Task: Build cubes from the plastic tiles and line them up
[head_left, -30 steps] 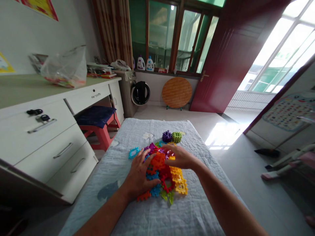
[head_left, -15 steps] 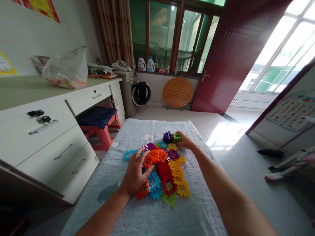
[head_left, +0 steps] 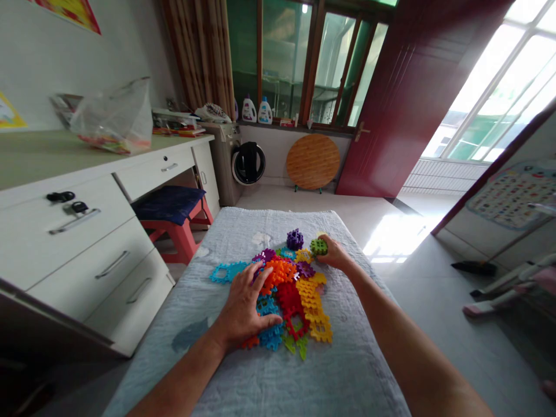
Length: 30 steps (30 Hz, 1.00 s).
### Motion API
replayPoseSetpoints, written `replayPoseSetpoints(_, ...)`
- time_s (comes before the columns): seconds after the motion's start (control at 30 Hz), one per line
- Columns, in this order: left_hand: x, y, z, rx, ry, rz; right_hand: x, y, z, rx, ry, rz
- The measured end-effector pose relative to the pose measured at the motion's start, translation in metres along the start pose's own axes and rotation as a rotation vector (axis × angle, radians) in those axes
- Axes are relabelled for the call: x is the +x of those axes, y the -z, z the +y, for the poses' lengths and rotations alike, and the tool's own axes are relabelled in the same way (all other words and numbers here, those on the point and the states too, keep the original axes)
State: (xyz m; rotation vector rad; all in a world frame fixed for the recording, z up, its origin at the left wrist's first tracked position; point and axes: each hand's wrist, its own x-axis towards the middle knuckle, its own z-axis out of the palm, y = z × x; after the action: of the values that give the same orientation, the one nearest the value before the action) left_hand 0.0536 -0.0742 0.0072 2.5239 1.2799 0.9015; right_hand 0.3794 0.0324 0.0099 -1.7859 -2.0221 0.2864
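My right hand (head_left: 336, 253) grips a green block (head_left: 319, 247) of interlocking plastic pieces, at the far right of the pile. A purple block (head_left: 295, 238) of the same kind stands apart to its left. My left hand (head_left: 245, 304) is spread, fingers apart, over the pile's left side, partly covering the orange pieces (head_left: 279, 273) and blue pieces (head_left: 271, 339); whether it touches them I cannot tell. Red pieces (head_left: 290, 298) lie in the middle, yellow pieces (head_left: 313, 307) to their right. Light blue pieces (head_left: 228, 272) stick out beyond my left fingers.
The pile rests on a surface covered with a pale blue quilted cloth (head_left: 234, 226). To the left are a white desk (head_left: 99, 255) and a pink stool (head_left: 178, 240) with a dark cushion. A washing machine (head_left: 226, 168) and a round wooden tabletop (head_left: 313, 162) stand behind.
My right hand has moved the green block slightly right, away from the purple block. My left hand has shifted a little right, its thumb spread wider, and more light blue pieces show on the left.
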Motion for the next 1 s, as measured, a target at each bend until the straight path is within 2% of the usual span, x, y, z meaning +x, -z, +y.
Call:
replayPoseSetpoints(0.1,0.003,0.0,0.001,-0.022,0.017,0.017,-0.011,-0.001,-0.004,0.019,-0.003,0.046)
replayPoseSetpoints(0.23,0.007,-0.003,-0.003,0.016,0.095,0.108,-0.024,0.001,-0.016,0.098,0.005,0.085)
replayPoseSetpoints(0.4,0.01,-0.006,-0.006,0.052,0.155,0.187,-0.035,0.012,-0.046,0.186,0.034,0.135)
replayPoseSetpoints(0.57,0.007,-0.003,0.0,0.058,0.134,0.185,-0.055,0.016,-0.101,0.262,0.252,0.091)
replayPoseSetpoints(0.7,0.005,-0.002,0.004,0.026,0.109,0.195,-0.075,0.019,-0.142,0.359,0.456,-0.045)
replayPoseSetpoints(0.83,0.005,0.0,0.005,0.01,0.075,0.21,-0.078,0.027,-0.158,0.396,0.589,-0.146)
replayPoseSetpoints(0.9,0.006,0.002,0.007,0.01,0.052,0.189,-0.067,0.026,-0.153,0.395,0.558,-0.102)
replayPoseSetpoints(1.0,0.007,0.004,0.009,0.019,0.033,0.173,-0.033,0.018,-0.129,0.339,0.335,0.085)
